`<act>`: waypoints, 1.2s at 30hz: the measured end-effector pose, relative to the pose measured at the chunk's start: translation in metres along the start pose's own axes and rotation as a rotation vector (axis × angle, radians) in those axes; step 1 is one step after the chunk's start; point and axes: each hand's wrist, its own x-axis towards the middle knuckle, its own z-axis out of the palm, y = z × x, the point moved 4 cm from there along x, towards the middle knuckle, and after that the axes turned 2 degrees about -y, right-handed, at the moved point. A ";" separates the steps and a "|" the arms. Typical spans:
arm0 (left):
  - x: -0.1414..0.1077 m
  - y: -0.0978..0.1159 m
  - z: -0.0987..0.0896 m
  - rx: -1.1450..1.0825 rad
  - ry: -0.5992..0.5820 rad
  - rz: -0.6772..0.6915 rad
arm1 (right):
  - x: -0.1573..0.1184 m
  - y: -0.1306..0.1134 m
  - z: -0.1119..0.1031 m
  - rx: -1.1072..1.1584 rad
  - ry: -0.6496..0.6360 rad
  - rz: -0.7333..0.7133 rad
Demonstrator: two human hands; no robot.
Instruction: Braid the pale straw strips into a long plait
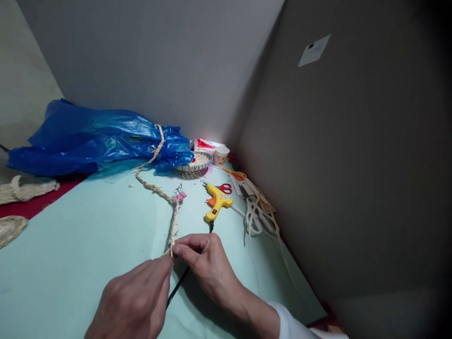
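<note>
A braided cord of pale straw-like fibre [174, 220] runs from my fingers up the table and over a blue plastic bag. A pink binder clip [180, 197] grips the cord partway along. My left hand [136, 299] is closed on the near end of the braid, its fingertips partly hidden behind the hand. My right hand [208, 261] pinches the same end between thumb and forefinger, touching the left fingertips. Beyond my right hand lies a yellow hot glue gun [218, 202], whose black cable [178, 286] passes beneath my hands.
The blue plastic bag [106, 136] lies along the back wall. Near the corner are a round basket [192, 172], a paper cup [221, 155] and red-handled scissors [226, 189]. White-handled scissors [254, 221] and loose fibre strips [270, 212] lie by the right wall. Woven pieces [28, 188] sit at left.
</note>
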 end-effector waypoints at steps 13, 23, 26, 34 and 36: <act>0.008 0.012 -0.017 -0.114 0.077 -0.056 | 0.001 0.005 -0.004 0.249 -0.044 0.171; 0.044 -0.019 0.025 -1.346 -0.542 -0.917 | 0.003 0.005 -0.013 0.197 -0.072 0.022; 0.037 -0.024 0.039 -1.302 -0.526 -0.980 | -0.001 -0.002 -0.018 0.007 -0.077 -0.061; 0.035 -0.023 0.033 -1.026 -0.359 -0.888 | -0.025 -0.013 -0.009 -1.002 0.039 -0.366; 0.038 -0.021 0.030 -0.986 -0.308 -0.867 | -0.031 -0.015 -0.006 -1.181 0.181 -0.518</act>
